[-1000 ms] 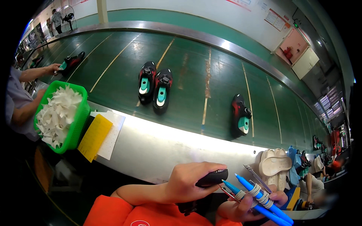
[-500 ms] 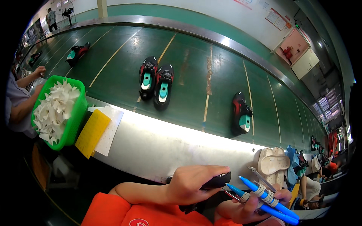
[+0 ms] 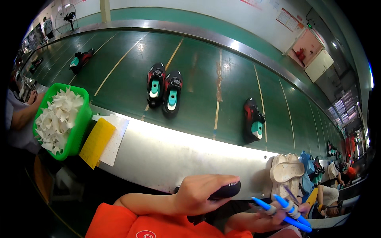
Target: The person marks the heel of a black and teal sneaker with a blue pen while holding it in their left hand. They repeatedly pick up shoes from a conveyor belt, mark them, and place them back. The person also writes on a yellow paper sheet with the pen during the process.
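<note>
In front of my body, my left hand (image 3: 198, 194) is closed around a black shoe (image 3: 226, 191). The rounded end of the shoe sticks out past my fingers, and most of it is hidden by my hand. To its right, my right hand (image 3: 274, 218) grips blue pens (image 3: 291, 212) wound with pale rubber bands. A slim dark tool also shows above those fingers, blurred. The pen tips point up and left, apart from the shoe.
Beyond the metal ledge (image 3: 158, 152), a green conveyor belt (image 3: 198, 95) carries a pair of black-red shoes (image 3: 172, 95) and single ones. At left stand a green basket (image 3: 79, 131) of white paper pieces and a yellow card (image 3: 98, 142); a person sits behind. Beige clogs (image 3: 286, 172) stand right.
My right hand has shifted with the pens slightly down and away from the shoe. My left hand keeps hold of the shoe almost in place. The person at left has lowered a hand.
</note>
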Tool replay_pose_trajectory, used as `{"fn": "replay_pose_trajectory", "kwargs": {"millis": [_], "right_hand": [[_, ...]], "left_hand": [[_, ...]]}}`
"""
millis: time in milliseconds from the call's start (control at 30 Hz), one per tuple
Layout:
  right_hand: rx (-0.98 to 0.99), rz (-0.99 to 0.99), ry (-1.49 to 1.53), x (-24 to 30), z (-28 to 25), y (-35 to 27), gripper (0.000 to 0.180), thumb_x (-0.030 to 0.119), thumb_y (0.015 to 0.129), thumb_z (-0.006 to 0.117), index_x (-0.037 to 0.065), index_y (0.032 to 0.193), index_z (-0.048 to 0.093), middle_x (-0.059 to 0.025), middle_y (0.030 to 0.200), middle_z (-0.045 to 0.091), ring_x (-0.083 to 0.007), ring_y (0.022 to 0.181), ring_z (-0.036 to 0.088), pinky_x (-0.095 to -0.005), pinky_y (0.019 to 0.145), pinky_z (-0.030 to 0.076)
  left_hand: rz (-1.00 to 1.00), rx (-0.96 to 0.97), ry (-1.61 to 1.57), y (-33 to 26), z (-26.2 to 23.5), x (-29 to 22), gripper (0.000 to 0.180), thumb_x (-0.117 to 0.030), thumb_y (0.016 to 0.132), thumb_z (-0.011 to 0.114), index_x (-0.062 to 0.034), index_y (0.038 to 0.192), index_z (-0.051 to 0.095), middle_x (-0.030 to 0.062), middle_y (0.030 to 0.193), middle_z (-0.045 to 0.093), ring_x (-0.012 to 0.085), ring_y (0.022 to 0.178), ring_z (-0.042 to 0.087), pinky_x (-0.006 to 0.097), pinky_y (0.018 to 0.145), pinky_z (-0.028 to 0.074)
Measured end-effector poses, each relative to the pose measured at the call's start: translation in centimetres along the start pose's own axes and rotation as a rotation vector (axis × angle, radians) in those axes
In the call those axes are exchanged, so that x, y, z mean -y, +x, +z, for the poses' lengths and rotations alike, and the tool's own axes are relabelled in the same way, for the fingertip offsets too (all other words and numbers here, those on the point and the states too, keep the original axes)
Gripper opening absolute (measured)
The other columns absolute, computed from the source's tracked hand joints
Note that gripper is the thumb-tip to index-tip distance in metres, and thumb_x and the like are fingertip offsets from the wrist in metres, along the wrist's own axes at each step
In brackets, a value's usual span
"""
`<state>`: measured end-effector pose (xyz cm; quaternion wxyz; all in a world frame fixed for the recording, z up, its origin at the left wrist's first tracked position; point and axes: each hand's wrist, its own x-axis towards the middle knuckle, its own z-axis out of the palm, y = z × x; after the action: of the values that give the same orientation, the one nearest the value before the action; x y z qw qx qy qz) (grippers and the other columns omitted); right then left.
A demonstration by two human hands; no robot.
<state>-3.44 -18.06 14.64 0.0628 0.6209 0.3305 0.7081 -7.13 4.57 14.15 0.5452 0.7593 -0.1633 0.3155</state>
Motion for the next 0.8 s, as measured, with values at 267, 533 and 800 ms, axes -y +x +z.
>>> {"fn": "replay_pose_trajectory", "kwargs": {"millis": [267, 533, 800], "right_hand": [[-0.073, 1.731, 0.613, 5.4, -0.3, 1.2, 0.055, 0.021, 0.076, 0.059, 0.002, 0.123, 0.037, -0.0087, 0.086, 0.051, -0.0096, 0.053, 0.052, -0.0187, 0.040, 0.046], [0.109, 1.925, 1.324, 6.5, -1.4, -0.6, 0.026, 0.033, 0.088, 0.043, 0.008, 0.095, 0.038, -0.0028, 0.063, 0.041, -0.0062, 0.041, 0.040, -0.0179, 0.028, 0.033], [0.256, 1.982, 1.332, 7.1, -1.9, -1.3, 0.024, 0.031, 0.089, 0.039, 0.007, 0.087, 0.039, -0.0039, 0.065, 0.042, -0.0080, 0.041, 0.043, -0.0185, 0.037, 0.035]], "left_hand": [[-0.328, -0.077, -0.033, 2.4, -2.2, 2.7, 0.037, -0.010, 0.061, 0.079, -0.0024, 0.093, 0.060, 0.0050, 0.084, 0.064, 0.0098, 0.073, 0.061, 0.023, 0.063, 0.050], [-0.617, 0.096, 0.538, 0.3, -1.9, 17.4, 0.044, -0.028, 0.069, 0.073, 0.0006, 0.093, 0.050, 0.0197, 0.125, 0.034, 0.0287, 0.114, 0.039, 0.036, 0.092, 0.037], [-0.289, -0.165, 0.172, -3.9, -3.6, 11.2, 0.072, -0.048, 0.069, 0.068, 0.0054, 0.112, 0.045, 0.0263, 0.135, 0.020, 0.0390, 0.122, 0.027, 0.042, 0.100, 0.025]]}}
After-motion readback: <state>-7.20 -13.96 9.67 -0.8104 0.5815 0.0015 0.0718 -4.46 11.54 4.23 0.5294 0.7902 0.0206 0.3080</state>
